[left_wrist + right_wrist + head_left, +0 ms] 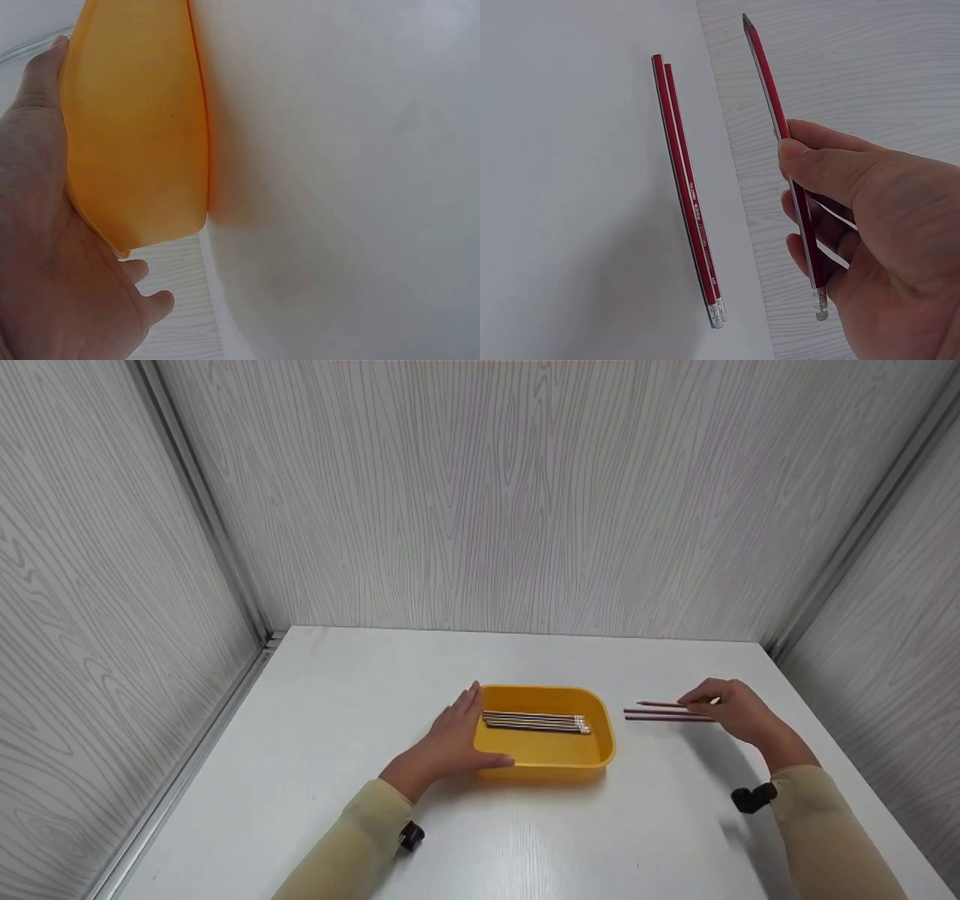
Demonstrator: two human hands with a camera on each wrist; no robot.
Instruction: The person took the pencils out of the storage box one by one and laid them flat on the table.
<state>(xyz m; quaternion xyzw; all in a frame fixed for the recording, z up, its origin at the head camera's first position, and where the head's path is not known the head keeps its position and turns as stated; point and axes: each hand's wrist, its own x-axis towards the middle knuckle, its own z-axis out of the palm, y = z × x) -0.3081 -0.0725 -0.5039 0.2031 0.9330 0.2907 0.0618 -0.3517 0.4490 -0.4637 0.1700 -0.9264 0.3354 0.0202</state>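
The white desk [555,840] carries a yellow tray [544,751], its end braced — apparently for steadiness — by the left hand [454,742], fingers straight and spread. The right hand [731,712] has its grip pinched mid-shaft on a sharpened red pencil [769,82], beside two red pencils [681,191]; eraser-tipped pencils [536,722] lie aligned inside the tray.

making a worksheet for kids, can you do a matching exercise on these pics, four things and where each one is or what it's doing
Things
1. left hand
2. right hand
3. dark-striped pencils
4. two red pencils

Places and states
A. side by side on the white table
B. touching the yellow container
C. pinching one red pencil
D. inside the container

Right pairs: 1-B, 2-C, 3-D, 4-A
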